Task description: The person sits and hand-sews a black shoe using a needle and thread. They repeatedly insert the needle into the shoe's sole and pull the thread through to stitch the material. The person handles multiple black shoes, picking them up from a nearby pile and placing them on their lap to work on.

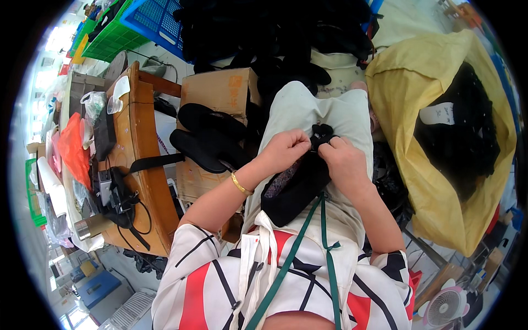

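On my lap lies a black cloth shoe [297,190] with a patterned lining, its heel toward my body. A black bow-like trim [322,133] sits at its far end. My left hand [286,149] is closed, thumb and fingertips pinched at the left side of the trim. From the right, my right hand [345,159] pinches the trim's near edge with bent fingers. Whether a needle or thread is between the fingertips is too small to tell. Left of my lap, a pair of black shoes [206,137] rests on a cardboard box [217,91].
A large yellow sack [399,82] with black items stands at the right. Ahead, a blue crate [157,25] adjoins a heap of black shoes [275,33]. At left is a wooden table [140,126] with a black bag [118,195]. A fan [446,307] stands lower right.
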`<state>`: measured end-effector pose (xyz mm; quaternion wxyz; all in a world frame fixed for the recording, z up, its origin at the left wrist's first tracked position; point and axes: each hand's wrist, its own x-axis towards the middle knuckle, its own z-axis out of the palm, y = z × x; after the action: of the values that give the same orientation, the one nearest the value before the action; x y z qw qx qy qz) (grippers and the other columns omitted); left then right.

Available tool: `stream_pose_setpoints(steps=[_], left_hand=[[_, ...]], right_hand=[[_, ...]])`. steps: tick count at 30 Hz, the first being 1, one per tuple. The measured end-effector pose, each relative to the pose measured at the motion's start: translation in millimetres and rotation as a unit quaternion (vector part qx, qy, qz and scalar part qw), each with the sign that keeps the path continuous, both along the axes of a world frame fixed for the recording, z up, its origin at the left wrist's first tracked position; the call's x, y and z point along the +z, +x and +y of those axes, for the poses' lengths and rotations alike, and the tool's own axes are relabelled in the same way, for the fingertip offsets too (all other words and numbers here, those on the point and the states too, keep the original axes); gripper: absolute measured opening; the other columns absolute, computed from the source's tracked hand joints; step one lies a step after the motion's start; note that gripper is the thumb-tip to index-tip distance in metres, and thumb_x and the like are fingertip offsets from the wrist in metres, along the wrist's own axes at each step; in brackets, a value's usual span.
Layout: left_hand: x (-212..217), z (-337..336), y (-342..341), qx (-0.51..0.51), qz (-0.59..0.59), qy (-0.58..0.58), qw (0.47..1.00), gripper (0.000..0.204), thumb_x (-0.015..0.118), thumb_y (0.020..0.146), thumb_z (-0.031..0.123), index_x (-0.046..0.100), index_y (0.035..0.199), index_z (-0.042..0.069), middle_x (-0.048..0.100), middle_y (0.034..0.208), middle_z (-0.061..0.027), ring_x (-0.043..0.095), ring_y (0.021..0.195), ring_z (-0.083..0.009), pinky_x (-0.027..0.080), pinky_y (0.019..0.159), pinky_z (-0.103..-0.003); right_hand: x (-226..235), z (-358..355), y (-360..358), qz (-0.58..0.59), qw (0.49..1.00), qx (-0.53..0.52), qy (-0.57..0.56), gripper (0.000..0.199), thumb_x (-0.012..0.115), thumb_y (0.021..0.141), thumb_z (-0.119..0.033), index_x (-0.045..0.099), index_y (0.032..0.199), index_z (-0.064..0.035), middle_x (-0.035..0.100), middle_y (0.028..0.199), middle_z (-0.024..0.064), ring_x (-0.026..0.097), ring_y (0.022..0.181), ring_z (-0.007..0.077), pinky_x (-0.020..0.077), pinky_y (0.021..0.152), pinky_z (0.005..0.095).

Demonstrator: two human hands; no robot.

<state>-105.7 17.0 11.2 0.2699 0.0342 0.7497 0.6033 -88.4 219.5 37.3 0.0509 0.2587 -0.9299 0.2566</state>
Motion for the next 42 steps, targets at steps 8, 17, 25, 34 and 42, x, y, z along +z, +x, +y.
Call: stream_pose_setpoints(steps=[8, 17, 25, 34, 42], left_hand=[[-2, 7, 5, -0.01, -0.089, 0.068, 0.994, 0.011, 0.062, 0.095, 0.016, 0.061, 0.091, 0.005, 0.061, 0.075, 0.002, 0.051, 0.063, -0.0033, 0.041, 0.056, -0.019], [5, 0, 13, -0.055, 0.061, 0.035, 0.996, 0.007, 0.06, 0.092, 0.012, 0.061, 0.09, 0.006, 0.063, 0.079, -0.0037, 0.054, 0.066, -0.0111, 0.045, 0.06, -0.025], [10, 14, -1, -0.132, 0.488, -0.228, 0.832, 0.01, 0.071, 0.08, 0.02, 0.064, 0.081, 0.012, 0.061, 0.07, -0.0059, 0.062, 0.068, -0.0267, 0.049, 0.057, -0.04], [0, 26, -6, -0.168, 0.438, -0.259, 0.844, 0.013, 0.069, 0.08, 0.022, 0.065, 0.071, 0.013, 0.06, 0.068, -0.0057, 0.063, 0.069, -0.0272, 0.049, 0.058, -0.04], [-1, 30, -3, -0.129, 0.5, -0.217, 0.829, 0.007, 0.069, 0.079, 0.017, 0.065, 0.075, 0.012, 0.056, 0.078, -0.0026, 0.059, 0.081, -0.0242, 0.05, 0.062, -0.037]], right_hand=[[-23, 11, 2, -0.37, 0.805, -0.144, -0.44, 0.012, 0.063, 0.095, -0.018, 0.065, 0.094, -0.0071, 0.066, 0.086, 0.0036, 0.062, 0.066, 0.0135, 0.0459, 0.054, 0.0256], [-61, 102, 6, -0.341, 0.518, -0.337, -0.708, 0.007, 0.057, 0.099, -0.018, 0.057, 0.1, -0.0112, 0.053, 0.073, -0.0028, 0.046, 0.057, 0.0067, 0.0389, 0.049, 0.0214], [-48, 99, 16, -0.309, 0.582, -0.313, -0.684, 0.007, 0.057, 0.099, -0.016, 0.056, 0.1, -0.0088, 0.052, 0.069, 0.0, 0.044, 0.053, 0.0088, 0.0376, 0.047, 0.0213], [45, 61, 18, -0.215, 0.812, -0.171, -0.515, 0.008, 0.054, 0.101, -0.013, 0.054, 0.1, -0.0049, 0.052, 0.069, -0.0003, 0.043, 0.053, 0.0043, 0.0358, 0.049, 0.0176], [113, 127, -6, -0.068, 0.741, -0.149, -0.651, 0.008, 0.054, 0.1, -0.013, 0.056, 0.099, -0.0052, 0.043, 0.064, -0.0039, 0.033, 0.05, 0.004, 0.0241, 0.043, 0.0197]])
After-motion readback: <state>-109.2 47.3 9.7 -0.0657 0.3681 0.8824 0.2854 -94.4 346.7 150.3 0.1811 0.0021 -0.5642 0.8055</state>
